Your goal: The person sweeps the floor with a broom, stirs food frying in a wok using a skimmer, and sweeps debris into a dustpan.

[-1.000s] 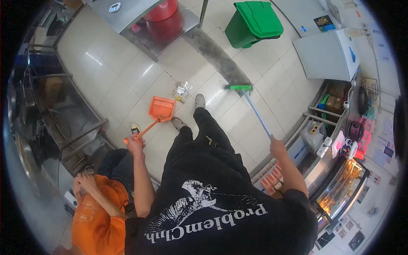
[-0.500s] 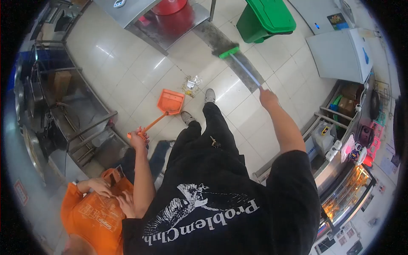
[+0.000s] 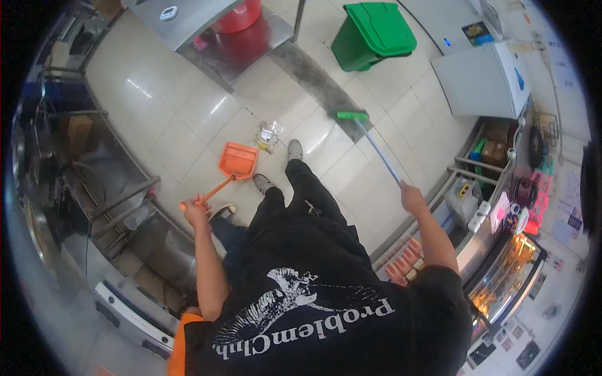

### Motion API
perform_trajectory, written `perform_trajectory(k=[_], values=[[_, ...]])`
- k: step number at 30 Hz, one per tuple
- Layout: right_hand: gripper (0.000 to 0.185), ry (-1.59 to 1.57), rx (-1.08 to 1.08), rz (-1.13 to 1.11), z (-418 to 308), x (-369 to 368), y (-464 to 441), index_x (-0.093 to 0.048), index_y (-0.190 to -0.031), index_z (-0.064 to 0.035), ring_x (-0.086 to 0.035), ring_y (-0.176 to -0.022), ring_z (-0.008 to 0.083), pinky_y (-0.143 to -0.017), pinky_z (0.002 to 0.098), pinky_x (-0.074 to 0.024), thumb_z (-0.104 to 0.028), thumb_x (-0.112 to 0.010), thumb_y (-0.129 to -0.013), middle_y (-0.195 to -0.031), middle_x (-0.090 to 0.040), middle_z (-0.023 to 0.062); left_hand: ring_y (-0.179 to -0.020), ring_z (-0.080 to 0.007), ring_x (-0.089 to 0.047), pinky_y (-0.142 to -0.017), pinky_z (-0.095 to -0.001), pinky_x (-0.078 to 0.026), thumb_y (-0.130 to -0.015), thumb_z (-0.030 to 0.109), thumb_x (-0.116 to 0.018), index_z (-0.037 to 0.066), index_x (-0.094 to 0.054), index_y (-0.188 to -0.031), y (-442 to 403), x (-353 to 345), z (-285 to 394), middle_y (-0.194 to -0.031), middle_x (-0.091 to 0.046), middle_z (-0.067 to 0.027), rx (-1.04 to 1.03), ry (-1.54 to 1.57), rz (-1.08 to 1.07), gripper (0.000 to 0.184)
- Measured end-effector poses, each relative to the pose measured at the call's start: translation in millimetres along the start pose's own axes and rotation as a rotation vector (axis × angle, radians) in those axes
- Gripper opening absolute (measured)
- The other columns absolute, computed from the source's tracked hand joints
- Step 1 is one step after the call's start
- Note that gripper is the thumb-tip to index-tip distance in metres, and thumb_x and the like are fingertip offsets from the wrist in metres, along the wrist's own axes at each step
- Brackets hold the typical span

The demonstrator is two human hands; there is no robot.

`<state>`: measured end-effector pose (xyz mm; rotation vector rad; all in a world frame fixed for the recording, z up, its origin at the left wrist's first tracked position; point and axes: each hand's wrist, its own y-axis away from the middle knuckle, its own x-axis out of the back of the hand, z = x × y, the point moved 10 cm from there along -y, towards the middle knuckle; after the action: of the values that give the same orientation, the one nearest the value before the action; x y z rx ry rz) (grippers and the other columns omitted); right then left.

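My left hand point(image 3: 197, 212) is closed around the long handle of an orange dustpan point(image 3: 233, 161). The pan rests on the tiled floor, a little left of my shoes. To the right, my right hand point(image 3: 412, 198) grips the pale blue handle of a broom point(image 3: 380, 150). Its green head with dark bristles lies at the edge of a dark strip in the floor. Between pan and broom, just past my shoes, sits a small pile of litter point(image 3: 269, 135) with white scraps and yellowish bits; neither tool touches it.
A green lidded bin point(image 3: 379, 34) stands beyond the broom. A steel table point(image 3: 182, 19) with a red tub point(image 3: 241, 15) underneath is at upper left. Steel racks point(image 3: 125, 200) line the left side. A white fridge point(image 3: 476, 81) stands right. Another person's shoe point(image 3: 224, 212) shows near my left hand.
The broom head has come nearer me and to the right, and my right hand has drawn back. The person in orange has mostly left view at lower left. The camera view has shifted slightly.
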<state>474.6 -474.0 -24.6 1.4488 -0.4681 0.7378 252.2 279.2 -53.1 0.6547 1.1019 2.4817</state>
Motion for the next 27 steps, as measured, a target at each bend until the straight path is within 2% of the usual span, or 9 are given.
perform_trajectory(k=[4, 7, 9, 10, 12, 17, 20, 25, 27], values=[[0.045, -0.056, 0.034, 0.149, -10, -12, -73, -0.046, -0.143, -0.0001, -0.067, -0.100, 0.0487, -0.089, 0.0552, -0.0546, -0.016, -0.037, -0.102, -0.107, -0.070, 0.0281, -0.061, -0.0145, -0.058, -0.059, -0.0324, -0.044, -0.090, 0.034, -0.053, 0.011, -0.066, -0.106, 18, -6, 12, -0.072, -0.061, -0.0023, -0.023, -0.097, 0.035, 0.031], [0.047, -0.182, -0.033, 0.087, -39, -29, -89, -0.042, -0.145, 0.0039, -0.068, -0.099, 0.0474, -0.079, 0.0535, -0.0589, -0.014, -0.036, -0.102, -0.114, -0.067, 0.0295, -0.063, -0.0149, -0.059, -0.061, -0.0338, -0.044, -0.090, 0.034, -0.051, 0.012, -0.067, -0.105, 19, -2, 11, -0.073, -0.063, -0.0028, -0.002, -0.070, -0.002, 0.031], [0.050, -0.467, -0.184, -0.053, -48, -54, -69, -0.039, -0.147, 0.0044, -0.070, -0.096, 0.0454, -0.067, 0.0506, -0.0616, -0.009, -0.036, -0.100, -0.121, -0.063, 0.0316, -0.063, -0.0151, -0.060, -0.061, -0.0339, -0.044, -0.091, 0.034, -0.050, 0.013, -0.068, -0.105, 11, -2, 4, -0.073, -0.063, -0.0024, 0.029, -0.048, -0.022, 0.031], [0.050, -0.437, -0.106, -0.058, -48, -87, -64, -0.039, -0.147, 0.0049, -0.071, -0.093, 0.0438, -0.058, 0.0493, -0.0613, -0.009, -0.035, -0.098, -0.123, -0.061, 0.0340, -0.063, -0.0151, -0.060, -0.061, -0.0339, -0.044, -0.091, 0.034, -0.050, 0.013, -0.068, -0.105, 6, 0, 3, -0.073, -0.063, -0.0024, 0.021, -0.054, -0.029, 0.031], [0.046, -0.454, -0.153, -0.050, -53, -121, -18, -0.046, -0.140, 0.0016, -0.062, -0.113, 0.0474, -0.097, 0.0532, -0.0510, -0.009, -0.041, -0.096, -0.120, -0.064, 0.0328, -0.063, -0.0152, -0.059, -0.061, -0.0338, -0.044, -0.091, 0.034, -0.047, 0.013, -0.068, -0.106, -2, 2, -4, -0.074, -0.063, -0.0024, 0.041, -0.034, -0.039, 0.033], [0.045, -0.487, -0.143, -0.229, -74, -129, 79, -0.046, -0.141, 0.0013, -0.065, -0.103, 0.0471, -0.093, 0.0529, -0.0528, -0.013, -0.041, -0.098, -0.112, -0.065, 0.0325, -0.064, -0.0154, -0.059, -0.063, -0.0336, -0.044, -0.092, 0.037, -0.046, 0.013, -0.067, -0.106, 7, -4, 4, -0.079, -0.066, -0.0036, 0.008, -0.081, -0.007, 0.035], [0.045, -0.466, -0.147, -0.060, -67, -102, 110, -0.045, -0.141, 0.0019, -0.067, -0.098, 0.0463, -0.089, 0.0532, -0.0546, -0.013, -0.041, -0.098, -0.108, -0.066, 0.0327, -0.066, -0.0153, -0.059, -0.067, -0.0353, -0.045, -0.093, 0.038, -0.044, 0.013, -0.067, -0.106, 2, -5, 0, -0.084, -0.068, -0.0034, 0.029, -0.062, -0.009, 0.036], [0.048, -0.566, -0.391, -0.077, -28, -84, 88, -0.045, -0.147, -0.0007, -0.065, -0.106, 0.0454, -0.093, 0.0527, -0.0527, -0.016, -0.042, -0.102, -0.115, -0.065, 0.0307, -0.070, -0.0153, -0.059, -0.075, -0.0385, -0.044, -0.095, 0.040, -0.039, 0.015, -0.067, -0.107, 5, -8, 0, -0.087, -0.067, -0.0013, 0.058, -0.068, -0.010, 0.039], [0.051, -0.529, -0.389, 0.005, 14, -142, 34, -0.044, -0.147, 0.0000, -0.069, -0.096, 0.0426, -0.080, 0.0499, -0.0579, -0.011, -0.046, -0.098, -0.112, -0.066, 0.0286, -0.071, -0.0156, -0.057, -0.077, -0.0386, -0.042, -0.096, 0.039, -0.038, 0.015, -0.067, -0.110, 16, -9, 3, -0.086, -0.065, -0.0007, 0.071, -0.098, -0.016, 0.040]])
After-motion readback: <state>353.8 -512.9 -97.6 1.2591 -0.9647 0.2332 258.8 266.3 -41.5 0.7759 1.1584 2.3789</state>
